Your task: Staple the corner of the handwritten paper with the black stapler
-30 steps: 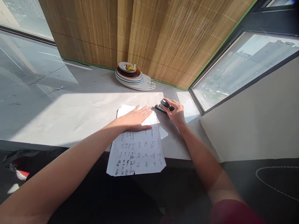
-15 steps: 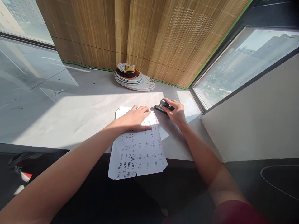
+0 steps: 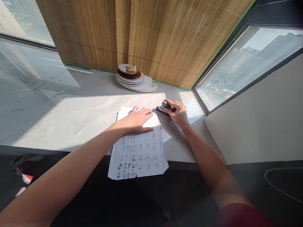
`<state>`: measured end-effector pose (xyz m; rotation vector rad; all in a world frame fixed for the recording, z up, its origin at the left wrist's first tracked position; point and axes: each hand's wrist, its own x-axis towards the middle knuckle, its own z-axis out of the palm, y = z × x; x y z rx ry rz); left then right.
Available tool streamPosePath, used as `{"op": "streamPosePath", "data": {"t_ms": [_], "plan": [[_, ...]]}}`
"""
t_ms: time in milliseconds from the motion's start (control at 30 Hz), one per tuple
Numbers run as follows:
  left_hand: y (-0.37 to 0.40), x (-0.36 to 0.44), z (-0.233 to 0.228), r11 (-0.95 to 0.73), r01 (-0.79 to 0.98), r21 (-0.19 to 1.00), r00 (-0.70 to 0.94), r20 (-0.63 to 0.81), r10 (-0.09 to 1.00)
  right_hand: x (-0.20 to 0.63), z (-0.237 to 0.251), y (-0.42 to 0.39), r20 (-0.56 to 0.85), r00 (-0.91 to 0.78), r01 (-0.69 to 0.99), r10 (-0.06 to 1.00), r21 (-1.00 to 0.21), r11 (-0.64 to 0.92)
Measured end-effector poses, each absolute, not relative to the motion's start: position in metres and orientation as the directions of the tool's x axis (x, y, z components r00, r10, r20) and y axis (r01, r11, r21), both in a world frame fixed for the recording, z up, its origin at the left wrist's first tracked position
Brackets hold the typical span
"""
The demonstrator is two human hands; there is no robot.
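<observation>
Handwritten paper (image 3: 144, 157) lies on the pale ledge, its near end hanging over the front edge. My left hand (image 3: 139, 120) rests flat on its upper part with the fingers stretched out. Just right of the paper's far corner stands a black stapler (image 3: 168, 106), its top arm raised from the base. My right hand (image 3: 178, 114) grips it around the rear of that arm, fingers on top. Whether the stapler's jaw touches the paper's corner, I cannot tell.
A stack of plates (image 3: 132, 80) with a small yellow packet (image 3: 131, 68) on top stands by the bamboo blind (image 3: 142, 34). At right are a window (image 3: 251, 63) and a white wall (image 3: 258, 119). Small debris (image 3: 59, 93) lies on the ledge (image 3: 87, 123) to the left.
The hanging end of the paper has swung slightly to the left and up. Both hands and the stapler stay almost where they were.
</observation>
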<state>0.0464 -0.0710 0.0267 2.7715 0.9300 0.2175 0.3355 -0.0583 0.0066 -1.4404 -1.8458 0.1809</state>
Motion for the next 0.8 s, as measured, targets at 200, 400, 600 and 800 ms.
{"op": "streamPosePath", "data": {"t_ms": [200, 400, 600, 800], "plan": [[-0.069, 0.048, 0.025, -0.815, 0.543, 0.203, 0.816, 0.100, 0.569, 0.335, 0.009, -0.060, 0.480, -0.073, 0.760, 0.874, -0.541, 0.360], [-0.072, 0.047, 0.027, -0.802, 0.557, 0.214, 0.806, 0.094, 0.585, 0.335, 0.010, -0.061, 0.459, -0.068, 0.773, 0.886, -0.537, 0.337], [-0.070, 0.045, 0.028, -0.791, 0.544, 0.281, 0.793, 0.136, 0.594, 0.335, 0.008, -0.060, 0.460, -0.003, 0.729, 0.888, -0.607, 0.317], [-0.044, 0.022, 0.026, -0.519, 0.630, 0.578, 0.393, 0.339, 0.854, 0.344, 0.006, -0.055, 0.337, 0.039, 0.737, 0.941, -0.645, 0.201]]}}
